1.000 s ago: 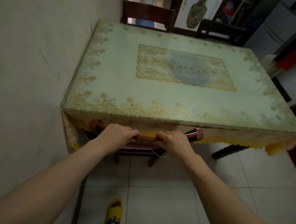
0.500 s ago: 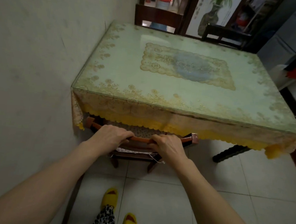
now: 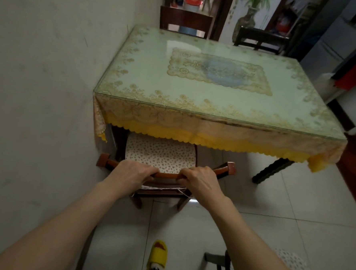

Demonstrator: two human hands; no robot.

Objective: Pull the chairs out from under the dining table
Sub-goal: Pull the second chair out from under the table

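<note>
Wooden chair [image 3: 164,175] was held by its curved top rail, the left hand [image 3: 132,174] and right hand [image 3: 200,181] side by side, fingers [image 3: 150,171] curled closed over the rail. Its spotted seat cushion [image 3: 161,155] was partly shown below the yellow cloth fringe [image 3: 214,141], at 6 o'clock of the tabletop [image 3: 196,98]. Two dark chairs [image 3: 186,22] were seen at 12 o'clock.

Home dining rm: clothed table [image 3: 196,90], chairs [image 3: 186,20], tile floor [image 3: 292,225].
</note>
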